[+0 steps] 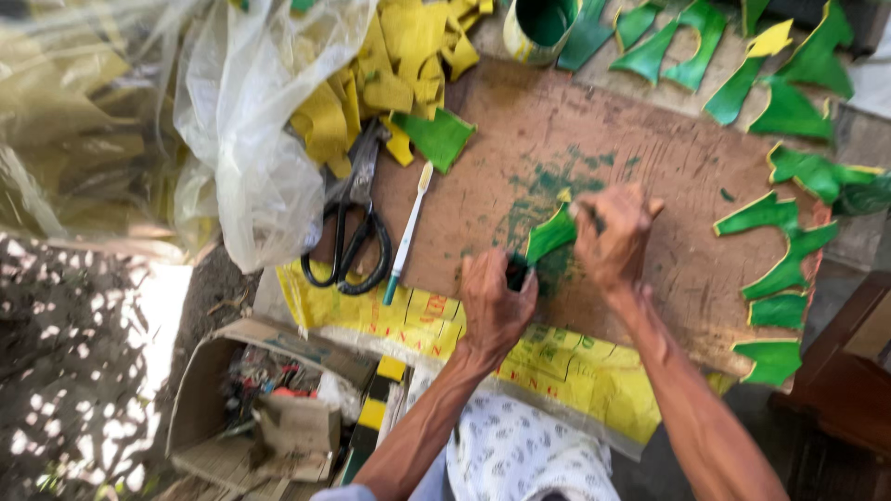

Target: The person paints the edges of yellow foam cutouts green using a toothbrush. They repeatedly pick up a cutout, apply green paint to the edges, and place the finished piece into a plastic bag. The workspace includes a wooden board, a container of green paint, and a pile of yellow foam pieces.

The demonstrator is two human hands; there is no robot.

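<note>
On the brown work board (594, 121) a person presses a green leaf-shaped piece (551, 234) flat; it lies near the board's middle, over a patch of green paint smears. The left hand (497, 297) is closed over the piece's lower end, fingers curled around something dark there that I cannot make out. The right hand (613, 232) is clenched at the piece's upper end, its fingers folded tight; whether it grips a tool I cannot tell. Left of the hands lie black-handled scissors (353, 232) and a toothbrush (406, 232) side by side. More green cut pieces (784, 250) sit along the board's right edge. A heap of yellow pieces (390, 74) and a clear plastic bag (251, 121) lie at the upper left, a paint tin (538, 28) at the top
</note>
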